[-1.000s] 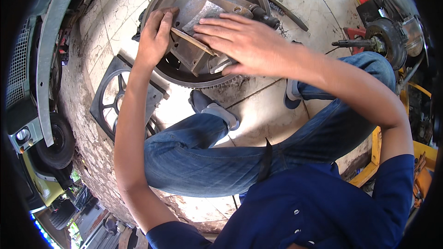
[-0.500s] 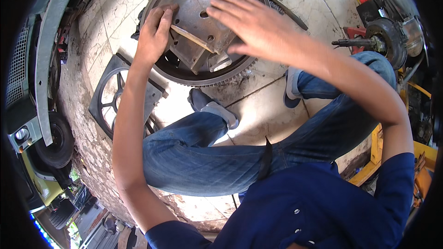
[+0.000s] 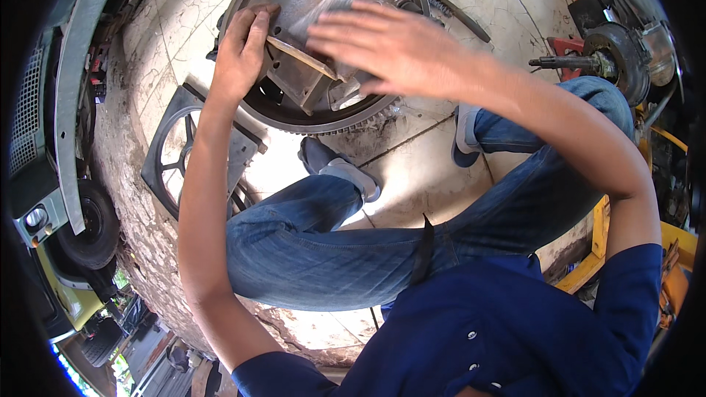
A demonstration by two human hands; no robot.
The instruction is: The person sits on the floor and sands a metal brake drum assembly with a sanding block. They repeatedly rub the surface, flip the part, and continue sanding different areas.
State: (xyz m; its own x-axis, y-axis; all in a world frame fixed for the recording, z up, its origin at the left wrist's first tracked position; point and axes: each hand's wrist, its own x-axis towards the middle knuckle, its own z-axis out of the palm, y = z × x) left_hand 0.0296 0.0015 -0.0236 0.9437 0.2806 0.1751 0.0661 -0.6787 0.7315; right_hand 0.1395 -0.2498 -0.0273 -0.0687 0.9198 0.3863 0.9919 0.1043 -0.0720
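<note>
A large toothed metal ring (image 3: pixel 346 126) lies on the tiled floor in front of my knees. Inside it sits a bulky grey metal block (image 3: pixel 294 77) with a wooden strip (image 3: pixel 298 57) across it. My left hand (image 3: pixel 239 51) grips the block's left edge, fingers curled over the top. My right hand (image 3: pixel 382 44) is stretched flat over the block's upper right, palm down and fingers apart. It is slightly blurred. A pale grey sheet-like piece (image 3: pixel 334 4) shows under its fingertips; whether the hand holds it I cannot tell.
A black fan frame (image 3: pixel 173 154) lies on the floor left of my legs. A dark rod (image 3: pixel 456 13) rests beyond the ring. A hub with a shaft (image 3: pixel 610 59) stands at the right, yellow metal (image 3: pixel 596 250) below it. A vehicle's tyre (image 3: pixel 88 224) is at the far left.
My right hand has swept from the block's lower right up and leftward across its top. My left hand has stayed on the block's left edge.
</note>
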